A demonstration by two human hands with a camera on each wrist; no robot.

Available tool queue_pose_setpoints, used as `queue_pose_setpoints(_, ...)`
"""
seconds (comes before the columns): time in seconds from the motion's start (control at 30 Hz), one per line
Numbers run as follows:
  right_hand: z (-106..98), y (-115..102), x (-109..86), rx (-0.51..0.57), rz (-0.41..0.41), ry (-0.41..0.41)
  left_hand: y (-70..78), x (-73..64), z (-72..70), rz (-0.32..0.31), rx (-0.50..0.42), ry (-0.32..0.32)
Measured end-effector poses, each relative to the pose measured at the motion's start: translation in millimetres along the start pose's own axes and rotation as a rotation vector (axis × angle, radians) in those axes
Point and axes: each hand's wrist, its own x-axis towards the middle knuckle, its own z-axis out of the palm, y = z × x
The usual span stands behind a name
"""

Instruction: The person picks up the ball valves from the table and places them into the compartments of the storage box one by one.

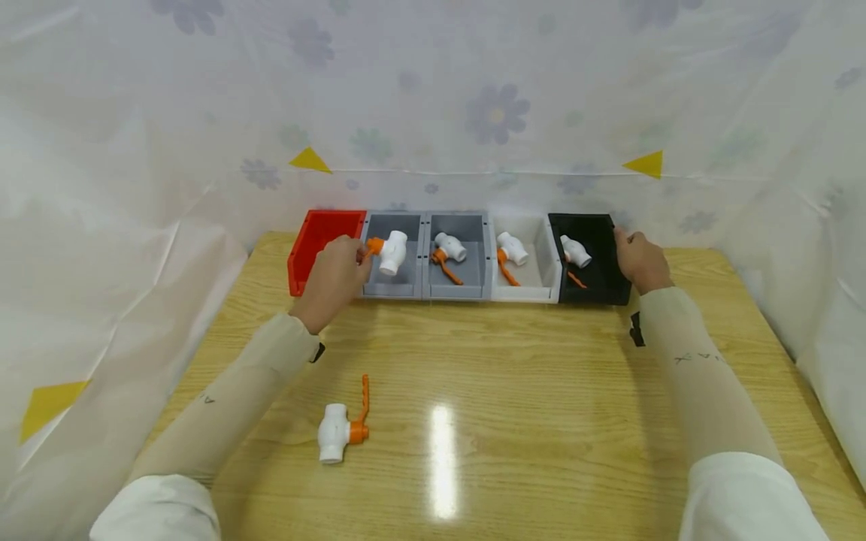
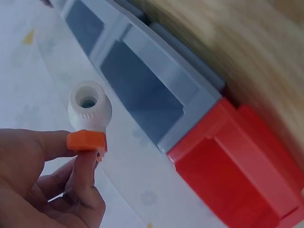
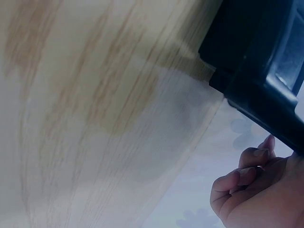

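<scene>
My left hand [image 1: 336, 279] pinches the orange handle [image 2: 88, 141] of a white plastic ball valve [image 1: 393, 252]. In the head view this valve overlaps the left grey bin [image 1: 394, 290]; the left wrist view shows its round open end facing the camera. At the far end of the row, my right hand [image 1: 641, 259] grips the right side wall of the black bin [image 1: 604, 259], fingers curled in the right wrist view. Another ball valve [image 1: 333, 433] with an orange lever lies on the table near my left forearm.
A red bin [image 1: 331, 225] forms the left end of the row. Single ball valves lie in the second grey bin [image 1: 455, 290], the white bin [image 1: 524, 294] and the black bin. Behind the wooden table [image 1: 514, 391] hangs a flowered white sheet [image 1: 433, 90] with yellow triangles.
</scene>
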Motion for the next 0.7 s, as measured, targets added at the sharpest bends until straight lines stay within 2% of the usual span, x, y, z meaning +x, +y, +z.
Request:
queue_pose_setpoints(0.17, -0.8, -1.7, -2.8, 0.005, -0.002, 0.002, -1.1, 17.6, 12.9, 0.033, 0.139, -0.005)
queue_pose_setpoints(0.3, -0.5, -2.2, -4.5, 0.01, 0.0, 0.006, 0.7, 29.7, 25.3, 0.013, 0.186, -0.045)
queue_pose_setpoints(0.4, 0.3, -2.2, -4.7, 0.013, 0.008, 0.01, 1.4, 38.5, 36.9, 0.007, 0.262, -0.063)
queue_pose_setpoints(0.53, 1.8, -2.2, -3.1, 0.009, 0.011, 0.018, 2.5, 47.4, 51.4, 0.013, 0.366, -0.079)
queue_pose_setpoints(0.7, 2.7, -1.0, -1.2, -0.002, 0.006, 0.037, 1.7, 53.5, 67.3, 0.023, 0.44, -0.09)
